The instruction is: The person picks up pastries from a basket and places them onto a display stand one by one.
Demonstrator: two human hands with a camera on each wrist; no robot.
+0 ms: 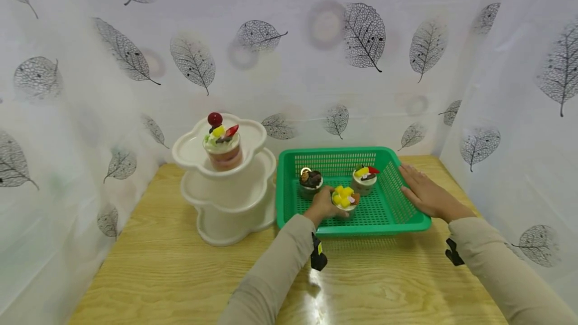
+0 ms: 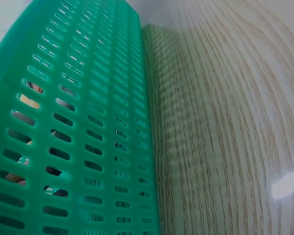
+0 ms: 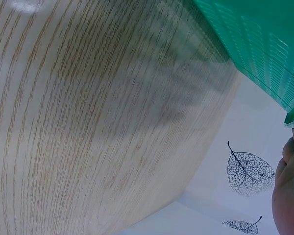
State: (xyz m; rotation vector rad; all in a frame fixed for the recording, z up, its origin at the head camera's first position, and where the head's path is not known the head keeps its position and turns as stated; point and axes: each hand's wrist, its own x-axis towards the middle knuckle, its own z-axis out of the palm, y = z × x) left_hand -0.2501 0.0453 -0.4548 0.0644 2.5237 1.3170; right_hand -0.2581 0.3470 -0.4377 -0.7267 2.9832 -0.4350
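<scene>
Inside the green plastic basket point(image 1: 375, 228), my left hand point(image 1: 322, 205) grips a dessert cup topped with yellow fruit cubes point(image 1: 343, 196). To its left sits a cup with a dark chocolate topping point(image 1: 310, 179). Behind it on the right stands a cup with red and yellow fruit point(image 1: 365, 177). My right hand point(image 1: 426, 193) rests with extended fingers against the basket's right rim; the right wrist view catches the edge of that hand point(image 3: 288, 191). In the left wrist view the basket's slotted wall point(image 2: 73, 127) hides the left hand's fingers almost wholly.
Left of the basket stands a white three-tier stand point(image 1: 217, 197) with scalloped trays. Its top tier bears a layered dessert cup point(image 1: 224, 153) with a cherry. Both stand on a wood-grain table point(image 1: 189, 280). A white leaf-print curtain point(image 1: 289, 89) hangs behind and at the sides.
</scene>
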